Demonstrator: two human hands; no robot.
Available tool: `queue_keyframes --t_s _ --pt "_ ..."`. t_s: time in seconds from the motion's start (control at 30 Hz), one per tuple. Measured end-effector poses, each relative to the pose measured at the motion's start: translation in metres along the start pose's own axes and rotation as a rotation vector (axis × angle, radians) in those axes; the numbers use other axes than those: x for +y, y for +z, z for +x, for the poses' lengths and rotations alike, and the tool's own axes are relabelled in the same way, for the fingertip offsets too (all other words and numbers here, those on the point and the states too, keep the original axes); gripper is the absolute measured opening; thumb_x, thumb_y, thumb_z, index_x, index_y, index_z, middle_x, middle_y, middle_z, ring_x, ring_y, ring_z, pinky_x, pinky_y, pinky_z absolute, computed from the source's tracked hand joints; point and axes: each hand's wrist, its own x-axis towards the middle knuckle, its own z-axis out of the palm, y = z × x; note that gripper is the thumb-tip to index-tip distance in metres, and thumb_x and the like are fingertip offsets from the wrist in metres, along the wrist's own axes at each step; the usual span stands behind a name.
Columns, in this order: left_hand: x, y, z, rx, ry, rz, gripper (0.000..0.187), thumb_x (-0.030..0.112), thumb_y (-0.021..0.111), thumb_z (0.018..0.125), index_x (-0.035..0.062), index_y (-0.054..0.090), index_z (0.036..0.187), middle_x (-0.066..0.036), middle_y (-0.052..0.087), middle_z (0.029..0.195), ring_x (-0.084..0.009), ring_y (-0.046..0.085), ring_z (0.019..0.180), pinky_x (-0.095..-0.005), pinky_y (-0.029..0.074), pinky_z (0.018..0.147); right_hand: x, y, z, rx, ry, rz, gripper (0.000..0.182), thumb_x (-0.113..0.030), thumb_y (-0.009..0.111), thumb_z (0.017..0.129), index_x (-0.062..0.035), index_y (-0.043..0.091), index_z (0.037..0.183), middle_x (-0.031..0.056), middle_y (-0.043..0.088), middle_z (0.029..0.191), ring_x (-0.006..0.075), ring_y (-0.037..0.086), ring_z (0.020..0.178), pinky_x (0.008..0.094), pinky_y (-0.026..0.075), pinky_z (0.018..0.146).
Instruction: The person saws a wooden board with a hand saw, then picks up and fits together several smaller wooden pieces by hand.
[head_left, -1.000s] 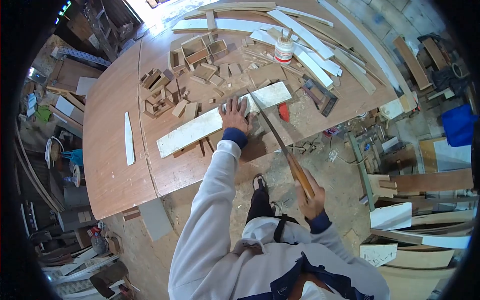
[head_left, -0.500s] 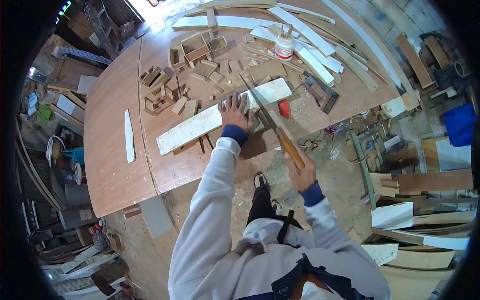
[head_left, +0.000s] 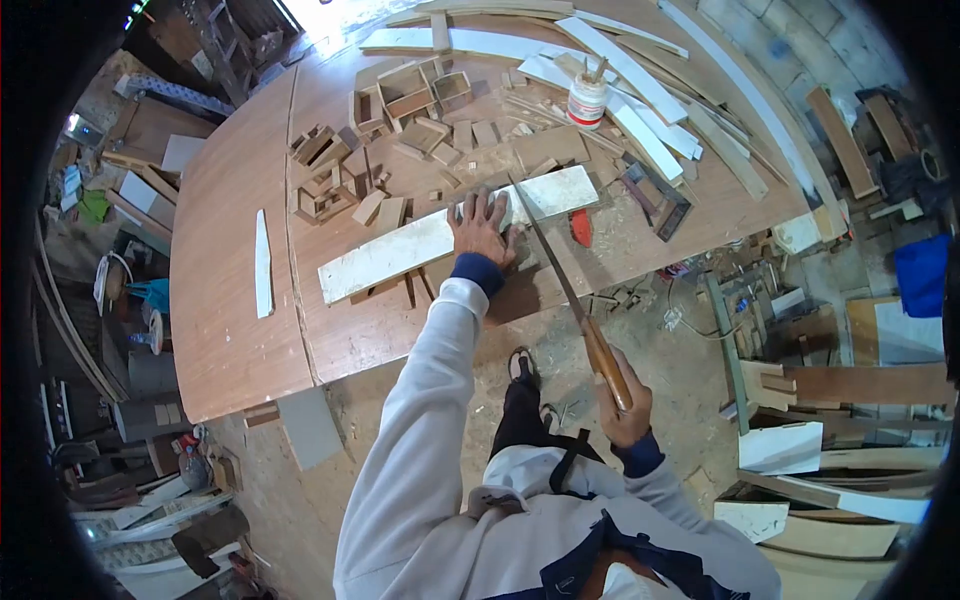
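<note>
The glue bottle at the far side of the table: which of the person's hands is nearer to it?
Left. The left hand presses the white board just short of the glue bottle; the right hand grips the saw handle off the table's near edge.

We see a broad brown wooden desk (head_left: 230, 300) made of two panels with a seam between them. On it lies a long white board (head_left: 400, 252), slanted, with a narrow white strip (head_left: 263, 263) well apart on the other panel. Small wood blocks (head_left: 400, 205) and open little boxes (head_left: 405, 88) cluster beyond the board, near a white glue bottle (head_left: 586, 101) and long pale slats (head_left: 640, 120).
</note>
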Motion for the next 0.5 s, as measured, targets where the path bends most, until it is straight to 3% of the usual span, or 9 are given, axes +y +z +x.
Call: queue_keyframes --t_s 0.07,0.13,0.2,0.3,0.4,0.47,0.5 --pt "0.000 0.001 -0.002 -0.005 -0.004 0.022 0.059 0.043 0.057 0.084 0.0191 0.048 0.138 -0.013 0.042 0.143 -0.0348 0.038 0.131 -0.0568 0.019 0.109 -0.007 -0.001 0.004 -0.020 0.130 0.071 0.044 -0.008 0.061 0.086 0.0028 0.052 0.129 0.0240 0.067 0.095 0.0297 0.070 0.082 0.0364 0.053 0.070" --pt "0.003 -0.001 0.000 -0.007 -0.010 0.033 0.059 0.043 0.056 0.085 0.0188 0.047 0.138 -0.014 0.042 0.144 -0.0353 0.038 0.131 -0.0563 0.018 0.110 0.010 0.015 0.033 -0.029 0.081 0.004 0.046 -0.007 0.061 0.087 0.0026 0.051 0.130 0.0224 0.068 0.098 0.0278 0.070 0.084 0.0339 0.053 0.073" --pt "0.001 -0.002 0.002 -0.030 -0.018 0.038 0.059 0.044 0.056 0.085 0.0185 0.048 0.138 -0.014 0.041 0.145 -0.0351 0.037 0.132 -0.0566 0.018 0.110 0.015 0.028 0.048 -0.059 0.204 0.076 0.045 -0.007 0.060 0.087 0.0026 0.052 0.130 0.0222 0.068 0.099 0.0277 0.070 0.084 0.0328 0.053 0.073" --pt "0.000 0.000 0.008 -0.009 -0.031 0.016 0.059 0.044 0.056 0.085 0.0186 0.048 0.138 -0.014 0.041 0.145 -0.0350 0.037 0.133 -0.0568 0.018 0.110 0.007 0.002 0.009 -0.022 0.049 0.016 0.044 -0.007 0.060 0.086 0.0032 0.052 0.129 0.0221 0.068 0.098 0.0268 0.071 0.083 0.0332 0.053 0.071" --pt "0.002 -0.002 -0.004 -0.042 -0.018 -0.011 0.059 0.045 0.056 0.085 0.0190 0.048 0.138 -0.014 0.041 0.145 -0.0350 0.036 0.133 -0.0568 0.018 0.110 -0.002 -0.005 -0.004 -0.020 0.160 0.062 0.044 -0.007 0.060 0.086 0.0034 0.053 0.128 0.0235 0.068 0.099 0.0279 0.070 0.087 0.0340 0.053 0.074" --pt "0.001 0.002 -0.001 -0.001 -0.022 0.007 0.059 0.046 0.055 0.086 0.0193 0.048 0.138 -0.014 0.042 0.144 -0.0350 0.037 0.132 -0.0569 0.019 0.109 0.010 0.012 0.026 -0.013 0.097 0.020 0.044 -0.006 0.061 0.086 0.0039 0.052 0.128 0.0240 0.067 0.099 0.0266 0.070 0.089 0.0343 0.053 0.075" --pt "0.001 0.000 0.000 -0.009 -0.014 0.022 0.059 0.047 0.055 0.086 0.0192 0.048 0.138 -0.014 0.042 0.143 -0.0352 0.037 0.132 -0.0568 0.019 0.109 0.011 0.021 0.044 -0.048 0.168 0.071 0.045 -0.006 0.061 0.086 0.0032 0.052 0.129 0.0243 0.067 0.100 0.0272 0.070 0.090 0.0345 0.053 0.076"
